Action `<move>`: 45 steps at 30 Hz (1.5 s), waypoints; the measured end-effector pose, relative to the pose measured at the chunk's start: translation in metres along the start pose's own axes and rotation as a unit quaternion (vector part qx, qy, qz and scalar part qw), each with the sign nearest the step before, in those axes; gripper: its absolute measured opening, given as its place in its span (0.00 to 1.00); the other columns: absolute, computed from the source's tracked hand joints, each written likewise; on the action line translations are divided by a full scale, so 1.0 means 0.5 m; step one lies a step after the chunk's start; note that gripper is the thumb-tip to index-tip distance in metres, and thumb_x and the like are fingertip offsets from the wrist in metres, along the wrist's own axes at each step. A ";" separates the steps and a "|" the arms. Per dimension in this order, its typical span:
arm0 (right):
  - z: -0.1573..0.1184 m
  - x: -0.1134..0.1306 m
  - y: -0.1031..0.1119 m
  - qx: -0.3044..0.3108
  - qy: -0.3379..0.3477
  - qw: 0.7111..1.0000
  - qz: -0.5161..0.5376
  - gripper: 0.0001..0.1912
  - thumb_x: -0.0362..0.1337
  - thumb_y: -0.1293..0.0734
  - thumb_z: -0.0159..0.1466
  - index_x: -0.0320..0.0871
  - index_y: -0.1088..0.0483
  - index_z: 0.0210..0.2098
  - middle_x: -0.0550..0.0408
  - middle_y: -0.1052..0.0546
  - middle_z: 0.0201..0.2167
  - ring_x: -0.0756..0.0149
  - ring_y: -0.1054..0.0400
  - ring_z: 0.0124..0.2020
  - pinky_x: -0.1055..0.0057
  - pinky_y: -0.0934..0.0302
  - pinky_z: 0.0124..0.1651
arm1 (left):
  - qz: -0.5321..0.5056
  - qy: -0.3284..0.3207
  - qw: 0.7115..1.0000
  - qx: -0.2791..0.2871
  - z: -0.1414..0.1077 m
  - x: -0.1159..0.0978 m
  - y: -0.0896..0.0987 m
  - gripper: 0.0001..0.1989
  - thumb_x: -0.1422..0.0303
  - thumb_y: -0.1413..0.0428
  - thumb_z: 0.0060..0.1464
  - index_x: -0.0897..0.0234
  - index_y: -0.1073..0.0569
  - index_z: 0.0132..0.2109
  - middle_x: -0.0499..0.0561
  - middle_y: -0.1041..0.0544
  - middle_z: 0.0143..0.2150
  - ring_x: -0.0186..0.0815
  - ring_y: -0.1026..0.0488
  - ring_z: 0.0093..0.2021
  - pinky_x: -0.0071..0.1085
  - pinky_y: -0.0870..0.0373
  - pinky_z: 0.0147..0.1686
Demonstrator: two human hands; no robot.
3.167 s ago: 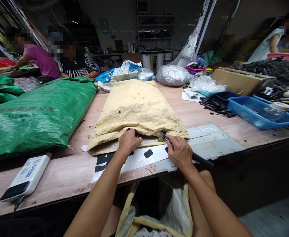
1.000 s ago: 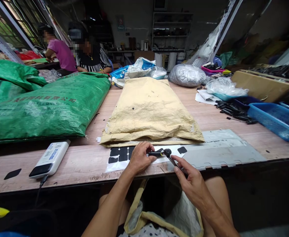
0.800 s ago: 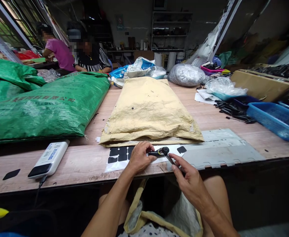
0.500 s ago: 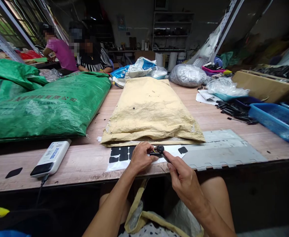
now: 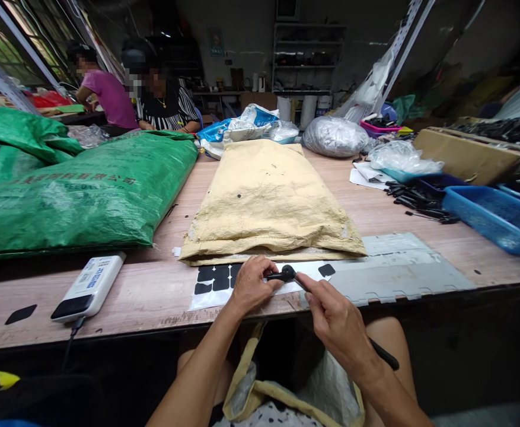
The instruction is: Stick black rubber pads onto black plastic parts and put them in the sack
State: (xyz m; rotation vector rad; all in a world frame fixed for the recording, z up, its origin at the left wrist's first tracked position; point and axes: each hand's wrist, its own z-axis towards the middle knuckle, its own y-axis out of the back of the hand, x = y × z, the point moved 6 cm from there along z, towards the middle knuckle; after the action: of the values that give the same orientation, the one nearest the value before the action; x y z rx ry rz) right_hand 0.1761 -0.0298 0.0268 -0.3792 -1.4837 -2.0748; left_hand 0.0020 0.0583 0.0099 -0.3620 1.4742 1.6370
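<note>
My left hand (image 5: 254, 281) rests at the table's front edge, thumb and fingers closed on a small slim black part (image 5: 274, 276). My right hand (image 5: 334, 311) is wrapped around what looks like a small hammer, its rounded black head (image 5: 289, 272) up against that part. The tool's black grip end (image 5: 385, 354) sticks out past my wrist. Beneath both lies a white sheet (image 5: 217, 301) with rows of black rounded-square stickers (image 5: 221, 277); my left hand covers some of them. One loose black sticker (image 5: 326, 270) is at the sheet's right end.
A cream sack (image 5: 268, 196) lies just beyond my hands. Green sacks (image 5: 108, 196) fill the left, with a white power bank (image 5: 91, 287) before them. A grey mat (image 5: 402, 267), blue bin (image 5: 495, 216) and black parts (image 5: 420, 201) are right. Two people (image 5: 166, 107) sit across.
The hammer's head has come down slightly onto the black part, and its grip end now shows below my right wrist. My left hand keeps its place; the view has shifted a little.
</note>
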 end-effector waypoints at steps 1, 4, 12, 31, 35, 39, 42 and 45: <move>0.005 -0.008 0.010 -0.020 -0.006 1.000 0.001 0.24 0.35 0.44 0.71 0.54 0.35 0.64 0.52 0.22 0.47 0.60 0.26 0.45 0.66 0.32 0.45 | 0.003 -0.003 1.000 0.004 0.000 -0.001 0.001 0.05 0.69 0.37 0.50 0.61 0.25 0.35 0.47 0.26 0.33 0.37 0.33 0.37 0.32 0.39 0.38; 0.023 -0.045 0.043 -0.086 -0.032 0.995 -0.023 0.21 0.37 0.42 0.70 0.53 0.31 0.61 0.52 0.22 0.48 0.59 0.27 0.47 0.65 0.34 0.48 | -0.012 0.011 1.000 0.007 -0.002 0.002 0.006 0.05 0.66 0.41 0.55 0.60 0.25 0.39 0.48 0.25 0.36 0.38 0.32 0.38 0.33 0.38 0.40; 0.057 -0.141 0.047 -0.101 -0.081 0.969 -0.212 0.21 0.29 0.40 0.66 0.48 0.26 0.55 0.50 0.23 0.39 0.58 0.31 0.41 0.62 0.42 0.41 | -0.266 0.061 0.962 -0.003 -0.009 0.032 0.006 0.13 0.62 0.46 0.62 0.61 0.29 0.52 0.51 0.22 0.44 0.37 0.26 0.43 0.32 0.33 0.45; 0.122 0.055 -0.066 0.003 0.113 0.993 0.043 0.10 0.43 0.36 0.70 0.45 0.28 0.37 0.53 0.24 0.34 0.62 0.36 0.39 0.64 0.43 0.44 | -0.445 0.117 0.888 0.002 -0.020 0.030 0.019 0.18 0.58 0.36 0.52 0.63 0.30 0.44 0.46 0.29 0.31 0.28 0.36 0.27 0.22 0.37 0.24; 0.113 0.051 -0.062 0.015 0.117 0.992 0.045 0.10 0.44 0.35 0.69 0.44 0.30 0.35 0.54 0.25 0.33 0.62 0.37 0.38 0.65 0.44 0.44 | -0.426 0.103 0.899 -0.002 -0.015 0.035 0.022 0.16 0.58 0.38 0.55 0.63 0.29 0.44 0.45 0.28 0.27 0.27 0.37 0.24 0.22 0.40 0.23; 0.110 0.055 -0.064 0.013 0.113 0.993 0.034 0.11 0.46 0.34 0.69 0.44 0.29 0.37 0.53 0.25 0.35 0.62 0.37 0.38 0.65 0.44 0.43 | -0.418 0.103 0.902 -0.008 -0.012 0.046 0.022 0.16 0.58 0.36 0.54 0.63 0.29 0.42 0.43 0.31 0.25 0.26 0.39 0.22 0.23 0.42 0.23; 0.113 0.059 -0.071 0.007 0.114 0.993 0.028 0.13 0.47 0.35 0.69 0.45 0.29 0.36 0.53 0.26 0.33 0.62 0.37 0.37 0.65 0.44 0.42 | -0.423 0.113 0.899 -0.013 -0.014 0.055 0.020 0.17 0.57 0.35 0.52 0.63 0.30 0.41 0.41 0.34 0.22 0.26 0.39 0.21 0.23 0.43 0.24; 0.115 0.061 -0.074 0.004 0.111 0.993 0.050 0.12 0.47 0.35 0.69 0.45 0.29 0.38 0.53 0.25 0.34 0.62 0.37 0.37 0.66 0.44 0.42 | -0.429 0.114 0.896 -0.016 -0.016 0.062 0.020 0.18 0.57 0.35 0.52 0.63 0.31 0.39 0.40 0.33 0.22 0.26 0.39 0.21 0.23 0.43 0.25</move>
State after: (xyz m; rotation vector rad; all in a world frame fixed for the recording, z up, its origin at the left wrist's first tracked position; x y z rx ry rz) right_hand 0.1246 0.0241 0.0341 -0.2064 -1.3151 -1.9607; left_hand -0.0257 0.0645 -0.0076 -1.0809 1.1758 0.9126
